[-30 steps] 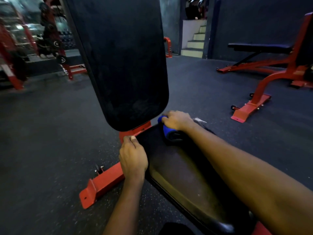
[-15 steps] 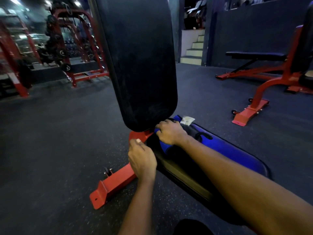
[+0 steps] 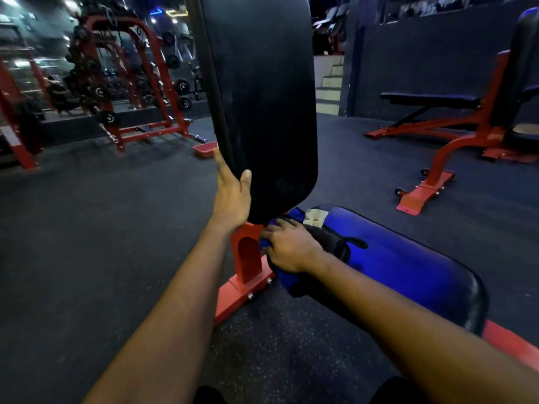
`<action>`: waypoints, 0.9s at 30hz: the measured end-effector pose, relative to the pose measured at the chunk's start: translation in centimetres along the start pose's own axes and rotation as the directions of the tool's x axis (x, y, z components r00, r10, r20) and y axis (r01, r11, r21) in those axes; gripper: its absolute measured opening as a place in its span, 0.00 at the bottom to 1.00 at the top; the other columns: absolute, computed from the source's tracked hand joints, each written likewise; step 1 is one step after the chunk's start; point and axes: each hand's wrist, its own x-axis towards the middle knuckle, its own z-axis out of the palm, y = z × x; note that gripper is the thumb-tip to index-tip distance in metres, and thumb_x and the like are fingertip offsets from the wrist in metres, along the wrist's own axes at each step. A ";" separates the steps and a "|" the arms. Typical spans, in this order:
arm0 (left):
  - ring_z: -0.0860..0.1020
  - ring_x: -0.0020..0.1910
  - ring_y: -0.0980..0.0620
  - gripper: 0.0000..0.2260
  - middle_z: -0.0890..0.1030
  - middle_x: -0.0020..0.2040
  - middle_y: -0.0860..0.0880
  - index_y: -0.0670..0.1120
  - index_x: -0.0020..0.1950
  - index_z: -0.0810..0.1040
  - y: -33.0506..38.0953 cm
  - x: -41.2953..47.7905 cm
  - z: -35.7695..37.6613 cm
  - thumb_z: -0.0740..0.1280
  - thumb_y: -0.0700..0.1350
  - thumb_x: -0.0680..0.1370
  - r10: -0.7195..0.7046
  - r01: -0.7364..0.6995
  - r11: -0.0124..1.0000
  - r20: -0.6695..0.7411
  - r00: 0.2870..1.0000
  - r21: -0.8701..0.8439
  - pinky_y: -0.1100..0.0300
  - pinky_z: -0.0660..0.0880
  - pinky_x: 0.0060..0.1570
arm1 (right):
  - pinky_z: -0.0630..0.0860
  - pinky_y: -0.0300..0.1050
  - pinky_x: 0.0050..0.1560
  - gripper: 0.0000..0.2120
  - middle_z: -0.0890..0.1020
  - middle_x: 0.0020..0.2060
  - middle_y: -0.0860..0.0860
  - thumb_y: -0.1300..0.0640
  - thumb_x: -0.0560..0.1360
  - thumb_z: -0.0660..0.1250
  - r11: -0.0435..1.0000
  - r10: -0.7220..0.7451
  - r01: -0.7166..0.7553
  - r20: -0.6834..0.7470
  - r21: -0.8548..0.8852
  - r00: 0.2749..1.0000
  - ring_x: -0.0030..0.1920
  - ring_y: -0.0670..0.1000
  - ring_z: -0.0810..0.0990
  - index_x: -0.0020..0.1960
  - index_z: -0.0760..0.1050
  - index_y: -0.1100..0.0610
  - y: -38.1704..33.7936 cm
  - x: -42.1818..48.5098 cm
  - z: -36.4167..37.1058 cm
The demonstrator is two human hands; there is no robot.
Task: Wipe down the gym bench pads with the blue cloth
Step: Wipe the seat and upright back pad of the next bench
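Note:
The upright black back pad [image 3: 262, 97] of the red-framed bench rises in the middle of the view. My left hand [image 3: 232, 193] grips its lower left edge, thumb on the front face and fingers behind. The seat pad [image 3: 408, 266] lies below to the right, shining blue under the light. My right hand [image 3: 288, 246] holds the bunched blue cloth [image 3: 284, 279] against the near end of the seat pad, beside the red post [image 3: 248, 255]. A white tag [image 3: 315, 217] shows just beyond that hand.
Dark rubber floor surrounds the bench. A second red bench [image 3: 452, 112] stands at the right, its foot [image 3: 423, 191] on the floor. A red rack with weight plates [image 3: 125, 83] stands at the back left. Steps [image 3: 331, 83] rise behind the back pad.
My left hand has risen from the red frame by the seat to the lower left edge of the back pad. My right hand stays at the seat's near end with the cloth.

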 end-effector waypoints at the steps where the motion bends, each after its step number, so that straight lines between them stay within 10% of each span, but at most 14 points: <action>1: 0.53 0.79 0.47 0.33 0.44 0.81 0.47 0.48 0.79 0.34 -0.4 -0.1 0.3 0.54 0.53 0.84 0.007 -0.007 1.000 -0.007 1.000 -0.017 0.56 0.56 0.72 | 0.57 0.56 0.74 0.19 0.72 0.71 0.48 0.47 0.81 0.56 1.000 0.014 -0.014 0.041 -0.012 0.999 0.73 0.55 0.63 0.70 0.72 0.49 -0.2 0.1 -0.2; 17: 0.57 0.76 0.45 0.32 0.51 0.80 0.40 0.44 0.80 0.39 -1.4 0.0 0.8 0.57 0.48 0.84 0.106 -0.120 0.987 -0.132 0.986 -0.103 0.65 0.55 0.68 | 0.43 0.84 0.64 0.23 0.41 0.80 0.45 0.51 0.81 0.59 0.933 0.055 0.008 0.163 -0.361 0.985 0.78 0.60 0.33 0.76 0.63 0.43 -4.8 -5.0 1.1; 27: 0.61 0.74 0.37 0.32 0.53 0.78 0.34 0.43 0.80 0.39 -0.4 -1.0 0.5 0.56 0.49 0.84 0.034 -0.050 0.990 -0.127 0.991 -0.129 0.51 0.62 0.69 | 0.62 0.72 0.63 0.27 0.54 0.80 0.48 0.55 0.71 0.70 0.888 0.171 -0.194 -0.093 -0.418 0.981 0.77 0.65 0.57 0.69 0.72 0.44 -6.3 -8.5 3.0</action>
